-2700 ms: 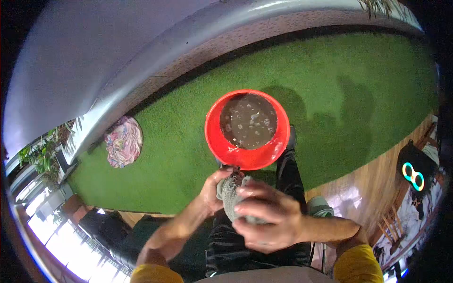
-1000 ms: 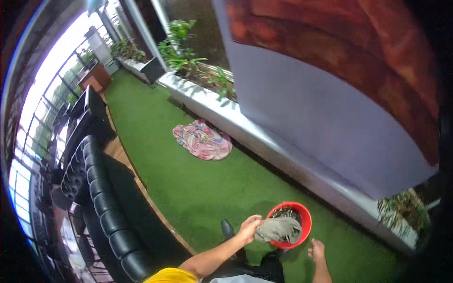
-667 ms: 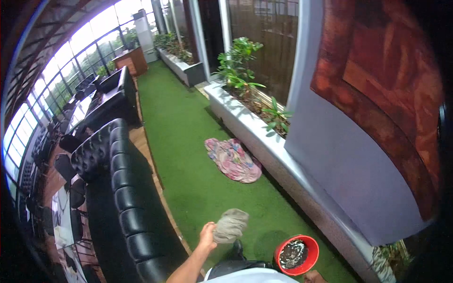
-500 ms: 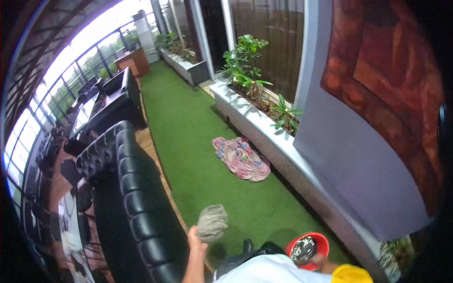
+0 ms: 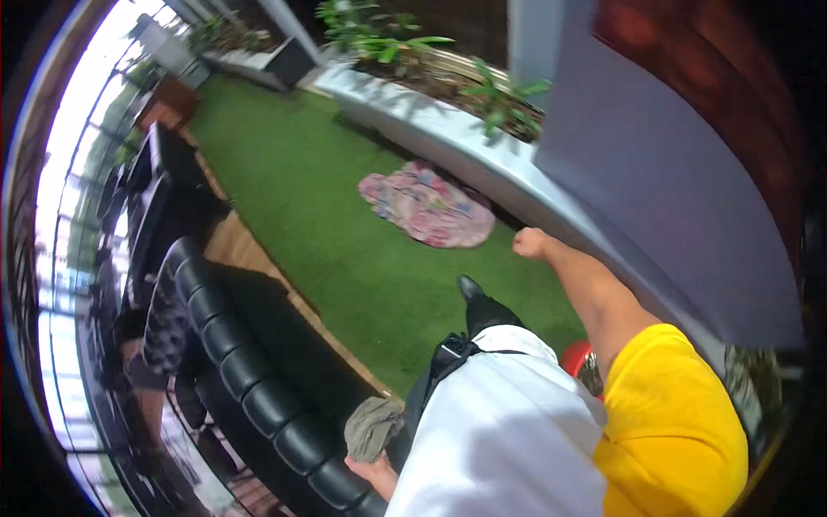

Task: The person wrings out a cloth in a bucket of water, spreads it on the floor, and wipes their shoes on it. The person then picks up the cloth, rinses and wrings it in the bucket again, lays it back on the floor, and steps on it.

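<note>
A crumpled grey cloth (image 5: 376, 429) is bunched in my left hand (image 5: 376, 472), low beside my white-clad body and close to the black tufted sofa (image 5: 284, 422). My fingers are wrapped round the cloth from below. Out in front, my right hand (image 5: 530, 243) is closed in a loose fist, and no object shows in it. It hangs over the green turf near a pink flowered cloth (image 5: 431, 207), which lies spread and wrinkled on the floor beside the planter. Partly hidden by my right arm is a red bucket (image 5: 575, 355) with something shiny inside.
A long white planter (image 5: 439, 121) with green plants runs along the right, meeting a grey wall panel (image 5: 663, 164). Green turf (image 5: 284, 172) stretches ahead. Black sofas line the left, with a wooden cabinet (image 5: 168, 102) at the far end.
My right hand has moved from beside the bucket to forward over the turf. My left hand has dropped closer to my body, still holding the grey cloth. The view has shifted and tilted downward.
</note>
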